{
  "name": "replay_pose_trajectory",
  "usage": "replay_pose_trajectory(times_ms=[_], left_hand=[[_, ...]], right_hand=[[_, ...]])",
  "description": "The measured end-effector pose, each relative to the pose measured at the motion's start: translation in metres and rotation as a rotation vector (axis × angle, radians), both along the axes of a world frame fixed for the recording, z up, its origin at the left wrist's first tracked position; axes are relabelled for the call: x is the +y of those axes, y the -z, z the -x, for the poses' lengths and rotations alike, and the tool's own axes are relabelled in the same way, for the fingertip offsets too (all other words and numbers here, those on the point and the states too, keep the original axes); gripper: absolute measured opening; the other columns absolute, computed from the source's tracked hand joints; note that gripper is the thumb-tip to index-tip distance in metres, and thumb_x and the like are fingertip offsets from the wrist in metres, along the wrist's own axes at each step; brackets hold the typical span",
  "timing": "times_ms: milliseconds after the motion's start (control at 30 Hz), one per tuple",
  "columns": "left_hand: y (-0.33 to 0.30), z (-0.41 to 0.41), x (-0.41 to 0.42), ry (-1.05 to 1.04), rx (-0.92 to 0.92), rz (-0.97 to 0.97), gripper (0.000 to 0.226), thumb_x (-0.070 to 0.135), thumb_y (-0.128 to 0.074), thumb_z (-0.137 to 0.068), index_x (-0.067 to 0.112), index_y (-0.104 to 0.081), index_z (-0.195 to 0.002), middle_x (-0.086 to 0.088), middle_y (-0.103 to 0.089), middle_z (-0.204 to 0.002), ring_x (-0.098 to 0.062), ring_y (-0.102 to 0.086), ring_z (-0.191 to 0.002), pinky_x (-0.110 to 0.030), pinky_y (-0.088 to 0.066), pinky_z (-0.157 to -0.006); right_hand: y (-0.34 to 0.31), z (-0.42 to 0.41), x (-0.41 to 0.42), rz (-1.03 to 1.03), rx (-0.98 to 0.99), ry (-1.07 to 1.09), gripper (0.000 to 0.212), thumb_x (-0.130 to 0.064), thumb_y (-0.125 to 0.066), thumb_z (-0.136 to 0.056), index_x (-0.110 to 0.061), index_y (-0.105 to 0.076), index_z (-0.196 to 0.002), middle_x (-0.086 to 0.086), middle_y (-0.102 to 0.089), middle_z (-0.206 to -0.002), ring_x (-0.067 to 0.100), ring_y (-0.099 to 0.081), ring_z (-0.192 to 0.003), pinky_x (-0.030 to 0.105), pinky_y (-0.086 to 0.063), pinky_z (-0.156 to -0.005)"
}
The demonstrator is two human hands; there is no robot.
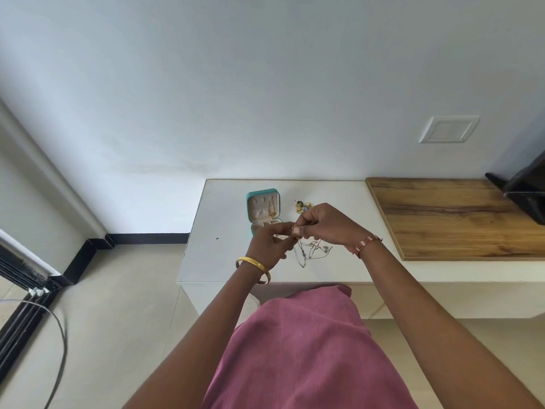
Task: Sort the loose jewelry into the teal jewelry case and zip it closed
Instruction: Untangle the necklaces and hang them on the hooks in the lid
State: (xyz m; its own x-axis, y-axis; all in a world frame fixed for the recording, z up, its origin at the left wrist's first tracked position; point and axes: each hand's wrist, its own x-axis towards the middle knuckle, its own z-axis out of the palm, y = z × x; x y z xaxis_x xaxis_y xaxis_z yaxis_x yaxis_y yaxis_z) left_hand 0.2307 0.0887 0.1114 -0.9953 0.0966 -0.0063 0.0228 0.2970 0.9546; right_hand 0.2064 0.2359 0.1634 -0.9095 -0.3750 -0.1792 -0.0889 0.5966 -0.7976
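The teal jewelry case (263, 205) stands open on the white table (224, 255), its beige-lined lid upright and a gold piece hanging inside. My left hand (269, 243) and my right hand (321, 225) meet just in front of the case, both pinching the top of a thin silver chain necklace (306, 252). The chain hangs down from my fingers and its tangled lower part lies on the table. A small heap of gold and dark jewelry (302, 206) sits right of the case, partly hidden behind my right hand.
A wooden board (457, 219) covers the table's right part, with a black object (525, 193) at its far right end. A wall rises behind the table. A grey cable (60, 326) curves over the floor at left.
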Motion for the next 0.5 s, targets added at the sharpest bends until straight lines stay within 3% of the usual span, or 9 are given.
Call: replay_pose_trajectory(times_ms=[133,233,400,500], left_hand=[[0.0035,0.0027,-0.0039,-0.056,-0.054,-0.079,0.020,0.007,-0.062,-0.084,0.000,-0.067,-0.102,-0.004,-0.065,-0.078,-0.001,-0.062,-0.056,-0.014,-0.053,-0.055],[0.0039,0.0034,-0.0055,-0.057,-0.055,-0.106,0.016,0.004,-0.064,-0.082,0.000,-0.068,-0.097,0.002,-0.063,-0.070,0.003,-0.060,-0.050,-0.012,-0.052,-0.056],[-0.0021,0.0059,-0.0054,-0.081,-0.111,-0.172,0.013,0.003,-0.055,-0.085,0.006,-0.066,-0.079,-0.004,-0.060,-0.071,-0.012,-0.053,-0.066,-0.019,-0.045,-0.061],[-0.0046,0.0061,-0.0075,-0.117,-0.156,-0.267,0.026,0.005,-0.047,-0.088,0.013,-0.063,-0.069,-0.007,-0.061,-0.075,-0.016,-0.052,-0.072,-0.026,-0.041,-0.067]], right_hand=[[-0.0045,-0.0009,0.0014,-0.030,0.029,-0.004,0.010,-0.009,-0.063,-0.084,0.000,-0.069,-0.085,0.004,-0.058,-0.069,0.011,-0.044,-0.065,0.012,-0.034,-0.055],[-0.0056,-0.0019,0.0024,-0.009,0.014,-0.001,0.008,-0.009,-0.063,-0.084,-0.009,-0.068,-0.077,0.004,-0.060,-0.073,0.013,-0.047,-0.072,0.020,-0.036,-0.064],[-0.0033,-0.0007,0.0056,0.063,-0.071,0.026,0.018,-0.009,-0.061,-0.085,-0.018,-0.064,-0.069,0.005,-0.066,-0.080,0.014,-0.055,-0.079,0.030,-0.043,-0.076],[0.0036,-0.0003,0.0063,0.265,-0.203,0.063,0.022,-0.003,-0.053,-0.087,-0.013,-0.062,-0.069,0.005,-0.067,-0.076,0.015,-0.062,-0.079,0.030,-0.045,-0.078]])
